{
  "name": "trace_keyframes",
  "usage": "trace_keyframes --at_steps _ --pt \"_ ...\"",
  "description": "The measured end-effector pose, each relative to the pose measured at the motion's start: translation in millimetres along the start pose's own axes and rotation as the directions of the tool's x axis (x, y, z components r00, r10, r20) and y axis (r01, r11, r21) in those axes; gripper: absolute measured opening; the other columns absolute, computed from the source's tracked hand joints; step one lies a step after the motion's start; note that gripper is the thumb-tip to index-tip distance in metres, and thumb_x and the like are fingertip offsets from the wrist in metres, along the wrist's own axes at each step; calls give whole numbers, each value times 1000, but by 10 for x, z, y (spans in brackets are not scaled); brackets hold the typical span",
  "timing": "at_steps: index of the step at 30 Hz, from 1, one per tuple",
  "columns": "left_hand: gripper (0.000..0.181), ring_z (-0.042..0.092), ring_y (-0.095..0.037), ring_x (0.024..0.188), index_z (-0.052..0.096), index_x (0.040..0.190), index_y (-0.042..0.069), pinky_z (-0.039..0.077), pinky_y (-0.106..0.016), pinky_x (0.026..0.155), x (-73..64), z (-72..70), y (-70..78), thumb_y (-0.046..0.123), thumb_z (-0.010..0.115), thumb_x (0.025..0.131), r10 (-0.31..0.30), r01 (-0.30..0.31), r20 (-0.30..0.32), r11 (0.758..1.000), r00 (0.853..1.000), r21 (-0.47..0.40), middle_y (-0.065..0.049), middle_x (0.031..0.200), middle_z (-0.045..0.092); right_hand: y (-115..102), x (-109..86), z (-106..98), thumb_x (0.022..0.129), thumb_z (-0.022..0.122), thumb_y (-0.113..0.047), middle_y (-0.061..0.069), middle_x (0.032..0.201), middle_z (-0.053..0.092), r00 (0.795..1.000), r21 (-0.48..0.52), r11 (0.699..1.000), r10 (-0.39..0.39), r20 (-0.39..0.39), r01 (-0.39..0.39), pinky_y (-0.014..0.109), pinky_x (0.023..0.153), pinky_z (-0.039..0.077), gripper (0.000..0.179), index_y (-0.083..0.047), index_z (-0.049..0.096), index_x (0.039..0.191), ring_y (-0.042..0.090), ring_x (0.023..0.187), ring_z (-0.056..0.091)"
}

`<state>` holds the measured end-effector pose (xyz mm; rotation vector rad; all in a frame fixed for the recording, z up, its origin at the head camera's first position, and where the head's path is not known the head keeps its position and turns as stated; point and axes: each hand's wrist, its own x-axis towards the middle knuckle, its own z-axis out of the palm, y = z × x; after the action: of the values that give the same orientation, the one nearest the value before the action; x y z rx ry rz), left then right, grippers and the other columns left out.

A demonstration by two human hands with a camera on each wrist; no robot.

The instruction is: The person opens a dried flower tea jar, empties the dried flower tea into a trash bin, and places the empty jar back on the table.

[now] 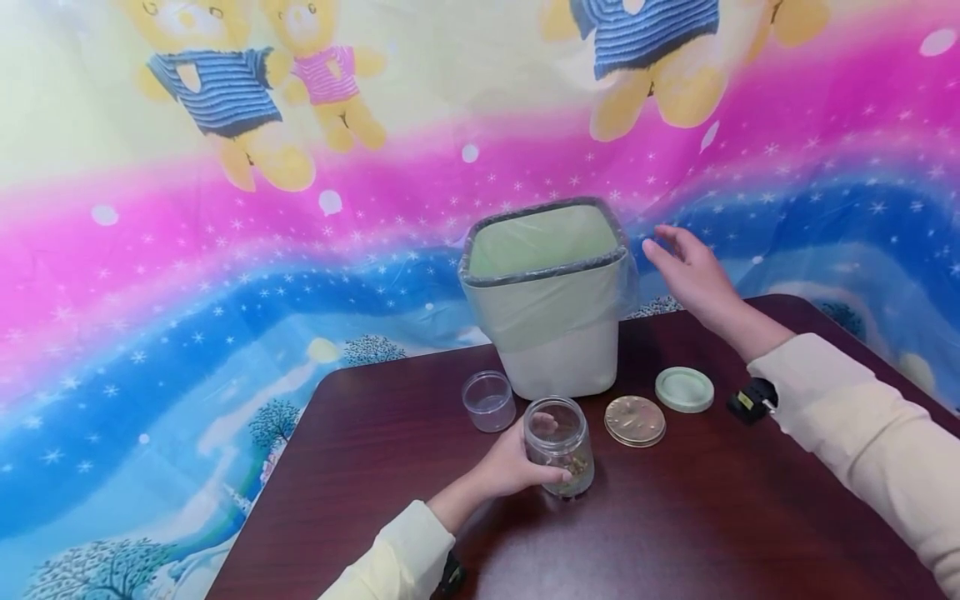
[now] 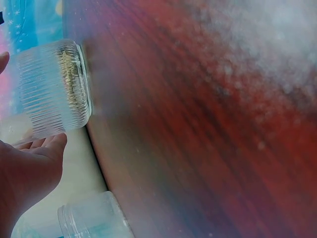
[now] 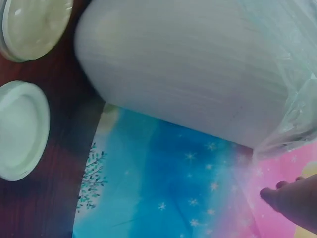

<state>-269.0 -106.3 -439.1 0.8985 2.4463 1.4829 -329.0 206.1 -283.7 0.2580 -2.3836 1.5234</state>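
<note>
My left hand (image 1: 517,462) grips a clear glass jar (image 1: 573,483) from its left side, thumb across the front and fingers round the back. The jar has no lid on and stands upright close to the tabletop. In the left wrist view, its ribbed wall shows a layer of small yellow-green bits (image 2: 72,82) at the bottom. My right hand (image 1: 693,271) is raised beside the right rim of a pale bin (image 1: 558,358), fingers loosely bent, holding nothing. The right wrist view catches just its fingertips (image 3: 280,196) near the bin's plastic liner (image 3: 299,106).
A smaller clear jar (image 1: 489,408) stands left of the bin. To the right lie a gold-coloured lid (image 1: 635,421) and a pale green lid (image 1: 685,389) on the dark red table (image 1: 675,517). Behind hangs a printed cloth (image 1: 420,192) with bears and snowflakes.
</note>
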Motion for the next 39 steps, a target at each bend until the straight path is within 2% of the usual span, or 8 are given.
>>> trace_keyframes --at_steps 6,15,20,26,32,39 --pt "69 57 -11 107 50 129 10 44 -28 95 4 -5 -9 16 87 71 -7 7 6 1000 1000 -10 -7 122 58 -133 120 71 99 42 -52 12 157 25 1000 130 991 -14 -7 15 49 114 19 71 -14 23 155 27 144 20" --pt "69 58 -13 108 49 129 11 44 -28 95 0 0 -7 16 86 71 -2 3 5 1000 1000 -26 -8 122 58 -272 273 184 100 46 -48 10 155 30 1000 250 968 15 11 -17 45 114 22 64 -14 32 152 26 141 28" --pt "70 58 -15 109 49 130 12 44 -28 95 11 -3 -12 14 86 71 10 -10 7 999 1000 -36 -11 123 58 -310 368 246 100 46 -49 7 156 29 999 254 966 49 6 -49 43 114 23 64 -15 33 152 24 142 26" --pt "69 59 -17 110 49 129 10 43 -28 96 19 1 -29 16 86 71 9 -9 10 1000 1000 -24 -14 123 58 -307 481 296 102 45 -43 8 157 27 997 263 962 77 3 -75 40 114 22 63 -10 30 152 24 142 24" --pt "71 59 -20 110 49 131 12 43 -29 96 17 1 -36 16 86 71 20 -19 13 999 1000 -31 -15 123 59 -302 551 347 104 44 -29 9 158 24 995 277 956 103 8 -101 38 115 18 56 -7 28 153 25 144 20" --pt "70 59 -15 109 50 130 7 43 -28 96 9 -7 -20 16 87 71 14 -14 4 1000 1000 -2 -11 121 60 -281 576 382 102 38 -14 4 160 18 992 311 942 125 27 -127 38 116 12 54 -10 24 154 23 146 10"
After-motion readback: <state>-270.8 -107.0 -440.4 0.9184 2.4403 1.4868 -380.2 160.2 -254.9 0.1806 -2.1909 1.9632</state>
